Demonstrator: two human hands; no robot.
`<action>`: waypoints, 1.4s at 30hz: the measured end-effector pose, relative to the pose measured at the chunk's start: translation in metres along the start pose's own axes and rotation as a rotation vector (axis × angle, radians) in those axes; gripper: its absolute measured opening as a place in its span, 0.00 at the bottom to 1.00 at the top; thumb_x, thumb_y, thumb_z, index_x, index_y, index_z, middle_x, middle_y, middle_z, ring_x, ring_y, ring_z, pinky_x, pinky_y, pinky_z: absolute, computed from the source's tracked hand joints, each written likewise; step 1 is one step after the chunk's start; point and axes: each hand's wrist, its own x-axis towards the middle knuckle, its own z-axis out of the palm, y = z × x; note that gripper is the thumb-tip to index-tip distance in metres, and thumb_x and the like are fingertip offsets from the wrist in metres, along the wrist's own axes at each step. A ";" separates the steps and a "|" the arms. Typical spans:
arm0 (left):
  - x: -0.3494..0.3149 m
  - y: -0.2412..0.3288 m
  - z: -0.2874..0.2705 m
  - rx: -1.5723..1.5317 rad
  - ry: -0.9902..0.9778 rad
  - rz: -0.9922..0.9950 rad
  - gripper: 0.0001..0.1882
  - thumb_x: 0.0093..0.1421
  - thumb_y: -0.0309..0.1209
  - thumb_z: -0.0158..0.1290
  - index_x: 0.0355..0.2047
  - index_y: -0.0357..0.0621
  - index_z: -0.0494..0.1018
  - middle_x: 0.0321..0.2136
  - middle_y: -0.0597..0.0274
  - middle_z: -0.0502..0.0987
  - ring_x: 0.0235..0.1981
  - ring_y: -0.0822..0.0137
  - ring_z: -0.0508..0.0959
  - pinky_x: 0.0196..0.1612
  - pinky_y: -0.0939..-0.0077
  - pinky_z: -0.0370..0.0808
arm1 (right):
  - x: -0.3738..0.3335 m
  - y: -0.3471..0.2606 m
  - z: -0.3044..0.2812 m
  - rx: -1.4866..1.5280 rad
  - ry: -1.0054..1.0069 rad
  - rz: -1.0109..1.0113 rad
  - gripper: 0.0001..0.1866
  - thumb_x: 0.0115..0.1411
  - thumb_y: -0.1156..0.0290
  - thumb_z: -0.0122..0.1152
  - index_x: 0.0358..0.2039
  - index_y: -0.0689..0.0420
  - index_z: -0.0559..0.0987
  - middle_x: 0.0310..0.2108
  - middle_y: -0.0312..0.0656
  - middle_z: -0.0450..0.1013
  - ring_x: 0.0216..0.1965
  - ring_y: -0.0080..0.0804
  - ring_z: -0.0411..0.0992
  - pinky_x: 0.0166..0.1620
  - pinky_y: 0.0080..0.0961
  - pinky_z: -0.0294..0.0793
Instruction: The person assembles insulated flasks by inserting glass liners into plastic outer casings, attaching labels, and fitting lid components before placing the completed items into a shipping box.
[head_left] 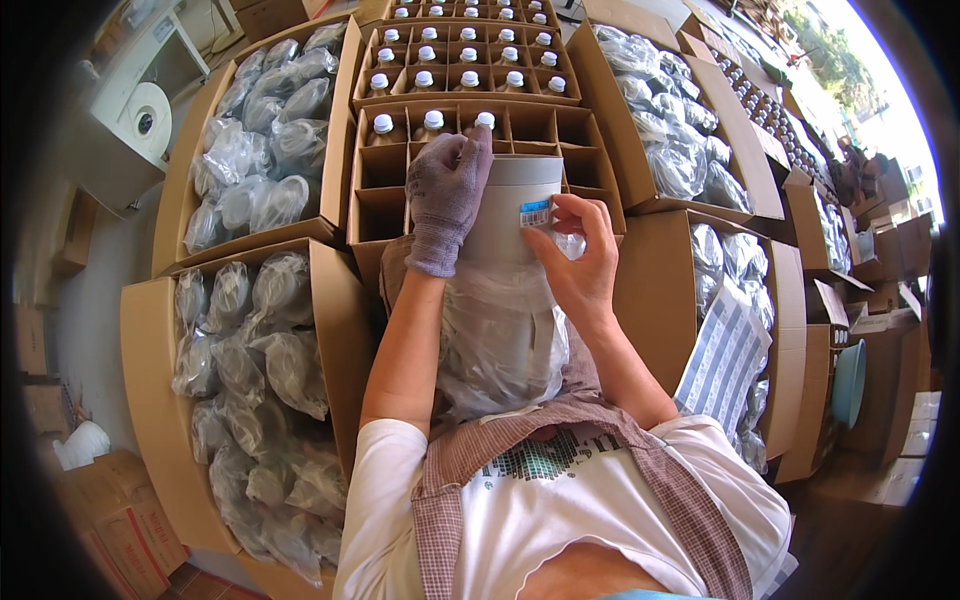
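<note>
In front of my chest stands a grey cylindrical container, its lower part inside a crumpled clear plastic bag. My left hand, in a grey knit glove, is closed beside the container's upper left rim; what its fingers hold is hidden. My bare right hand is at the container's right side. Its thumb and curved fingertips touch the edge of a small blue-and-white barcode label on the container. Just beyond the glove is a white-capped bottle in a divided carton.
Cartons of plastic-wrapped items flank me, including a carton on the near left. A striped sheet lies over the right carton. More capped bottles fill the far cartons. A teal basin is at right.
</note>
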 end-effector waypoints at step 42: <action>0.001 0.001 -0.002 0.169 0.025 0.037 0.26 0.64 0.45 0.56 0.14 0.40 0.70 0.18 0.56 0.72 0.23 0.55 0.73 0.31 0.60 0.69 | 0.004 -0.010 0.021 -0.083 0.068 -0.016 0.14 0.52 0.81 0.69 0.40 0.62 0.77 0.32 0.41 0.72 0.27 0.27 0.73 0.33 0.24 0.75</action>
